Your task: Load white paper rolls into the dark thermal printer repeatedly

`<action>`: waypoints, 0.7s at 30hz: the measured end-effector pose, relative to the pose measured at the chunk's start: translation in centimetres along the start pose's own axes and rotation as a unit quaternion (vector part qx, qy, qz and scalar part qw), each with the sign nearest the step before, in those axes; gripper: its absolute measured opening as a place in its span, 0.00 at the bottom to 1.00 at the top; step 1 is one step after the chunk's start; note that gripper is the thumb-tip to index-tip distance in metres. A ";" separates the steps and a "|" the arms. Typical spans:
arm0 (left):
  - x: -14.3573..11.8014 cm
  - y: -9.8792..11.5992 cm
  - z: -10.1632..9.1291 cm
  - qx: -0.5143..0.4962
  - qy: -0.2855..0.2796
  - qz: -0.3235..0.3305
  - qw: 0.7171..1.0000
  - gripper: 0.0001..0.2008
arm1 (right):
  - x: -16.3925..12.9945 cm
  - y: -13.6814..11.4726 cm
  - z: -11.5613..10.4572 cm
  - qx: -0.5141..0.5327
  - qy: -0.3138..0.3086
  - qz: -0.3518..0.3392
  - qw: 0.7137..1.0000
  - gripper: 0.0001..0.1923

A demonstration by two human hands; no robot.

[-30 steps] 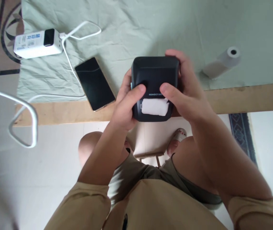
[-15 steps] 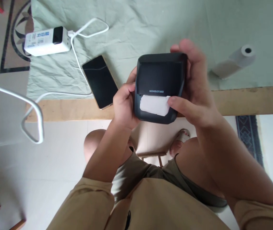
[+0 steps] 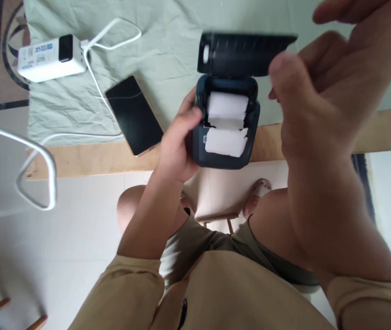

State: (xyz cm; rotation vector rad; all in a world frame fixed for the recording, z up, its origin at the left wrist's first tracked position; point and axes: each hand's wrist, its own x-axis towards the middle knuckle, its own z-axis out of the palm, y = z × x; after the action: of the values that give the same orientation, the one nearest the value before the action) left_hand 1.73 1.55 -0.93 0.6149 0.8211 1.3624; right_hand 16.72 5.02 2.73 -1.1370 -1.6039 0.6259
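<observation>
My left hand [image 3: 178, 144] is closed round the left side of a dark label printer [image 3: 200, 158], its thumb on the edge of the casing. The printer's lid [image 3: 236, 52] stands raised at the far side. Inside the compartment lies a white paper roll [image 3: 228, 104]. A torn-edged end of paper [image 3: 226, 142] rests over the front of the casing. My right hand [image 3: 333, 78] is beside the lid, fingers apart, with its thumb overlapping the lid's right corner. Whether the thumb touches the lid I cannot tell.
A phone [image 3: 134, 114] lies on the green cloth [image 3: 168, 27] left of the printer. Farther left is a white power bank [image 3: 51, 59] with a white cable [image 3: 94, 75] plugged in, looping past the table edge [image 3: 89, 160]. My knees are below the edge.
The printer's lid has swung up, showing the roll inside. My right hand has left the printer's side and moved right and up. My left hand keeps its hold.
</observation>
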 end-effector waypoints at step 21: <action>-0.6 -0.5 -0.3 0.065 -0.041 0.027 0.997 0.20 | 0.7 0.0 -1.3 -0.255 -0.268 -0.037 0.928 0.17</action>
State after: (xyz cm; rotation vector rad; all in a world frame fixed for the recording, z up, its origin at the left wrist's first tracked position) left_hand 1.82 0.89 -1.41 0.7938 0.8360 1.3309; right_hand 17.89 5.48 3.52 -1.3373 -2.3676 0.5055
